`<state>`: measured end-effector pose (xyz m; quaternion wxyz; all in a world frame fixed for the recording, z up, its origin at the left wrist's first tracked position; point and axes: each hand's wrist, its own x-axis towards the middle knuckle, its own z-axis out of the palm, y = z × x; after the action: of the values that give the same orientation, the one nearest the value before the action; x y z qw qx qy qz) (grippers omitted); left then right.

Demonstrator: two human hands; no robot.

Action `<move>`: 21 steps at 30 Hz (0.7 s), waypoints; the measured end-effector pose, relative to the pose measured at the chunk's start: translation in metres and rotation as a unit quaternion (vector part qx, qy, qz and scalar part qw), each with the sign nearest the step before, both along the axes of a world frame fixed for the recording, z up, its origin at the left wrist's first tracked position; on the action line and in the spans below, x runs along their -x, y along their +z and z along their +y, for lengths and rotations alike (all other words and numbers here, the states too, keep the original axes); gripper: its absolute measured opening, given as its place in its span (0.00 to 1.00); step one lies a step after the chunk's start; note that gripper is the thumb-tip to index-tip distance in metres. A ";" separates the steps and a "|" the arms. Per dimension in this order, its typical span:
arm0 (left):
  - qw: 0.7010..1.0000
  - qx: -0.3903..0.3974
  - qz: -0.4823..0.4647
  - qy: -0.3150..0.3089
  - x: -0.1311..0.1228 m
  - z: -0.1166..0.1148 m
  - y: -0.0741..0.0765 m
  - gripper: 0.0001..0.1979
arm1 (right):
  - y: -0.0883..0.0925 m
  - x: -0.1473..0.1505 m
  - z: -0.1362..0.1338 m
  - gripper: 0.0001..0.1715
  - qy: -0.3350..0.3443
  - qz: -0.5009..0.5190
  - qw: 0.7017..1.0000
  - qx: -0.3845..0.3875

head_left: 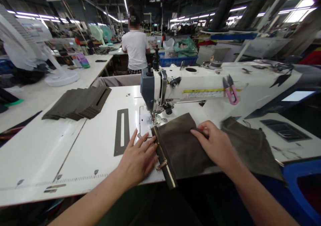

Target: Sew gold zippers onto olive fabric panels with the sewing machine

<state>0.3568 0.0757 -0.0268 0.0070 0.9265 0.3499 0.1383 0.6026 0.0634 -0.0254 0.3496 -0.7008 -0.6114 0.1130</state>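
A dark brown fabric panel (184, 145) lies in front of the sewing machine (155, 89), its upper left corner close to the presser foot. Along its left edge runs a zipper (165, 159) with gold-coloured teeth and a metal slider. My left hand (137, 157) rests flat with fingers spread, fingertips touching the zipper tape. On the panel's right side, my right hand (217, 144) pinches the fabric between thumb and fingers. Left of the needle area lies a flat dark frame-shaped piece with a long slot (117, 135).
A fanned stack of dark fabric pieces (77, 102) lies on the left of the white table (82, 159). More olive fabric (250, 145) hangs over the right edge near a blue bin (303, 179). Pink thread snips (230, 90) sit on the machine arm. A person (135, 48) stands beyond.
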 end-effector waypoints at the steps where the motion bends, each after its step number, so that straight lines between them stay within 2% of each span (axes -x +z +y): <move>1: 1.000 0.006 0.006 0.002 -0.001 0.000 0.002 0.17 | -0.003 -0.006 0.004 0.10 -0.004 -0.002 1.000 0.014; 3: 0.999 0.024 0.022 0.011 -0.004 0.001 0.005 0.23 | -0.012 -0.012 0.008 0.09 -0.007 -0.008 0.999 0.047; 6: 0.998 0.042 0.046 0.033 -0.010 0.005 0.008 0.40 | -0.016 -0.010 0.008 0.11 -0.008 0.042 0.997 0.060; 8: 0.996 0.046 0.058 0.040 -0.012 0.008 0.007 0.49 | -0.012 -0.005 0.003 0.18 0.029 0.144 0.986 0.073; 10: 0.996 0.048 0.072 0.038 -0.012 0.012 0.005 0.53 | -0.007 -0.003 -0.002 0.26 0.089 0.252 0.958 0.106; 12: 0.994 0.051 0.086 0.036 -0.011 0.015 0.004 0.53 | -0.005 -0.006 -0.007 0.28 0.134 0.266 0.945 0.133; 15: 0.993 0.053 0.102 0.038 -0.008 0.017 0.004 0.54 | -0.006 -0.019 -0.013 0.20 0.158 0.105 0.969 0.160; 17: 0.992 0.054 0.110 0.038 -0.008 0.019 0.006 0.55 | -0.003 -0.027 -0.016 0.16 0.115 -0.049 0.980 0.156; 19: 0.991 0.057 0.120 0.035 -0.008 0.021 0.007 0.58 | 0.007 -0.024 -0.015 0.14 0.053 -0.193 0.976 0.088; 21: 0.989 0.061 0.131 0.033 -0.009 0.023 0.008 0.59 | 0.018 -0.008 -0.010 0.11 0.059 -0.266 0.962 -0.022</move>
<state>0.3658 0.0990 -0.0189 0.0128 0.9224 0.3860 -0.0059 0.6103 0.0534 -0.0070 0.1821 -0.6605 -0.7250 -0.0705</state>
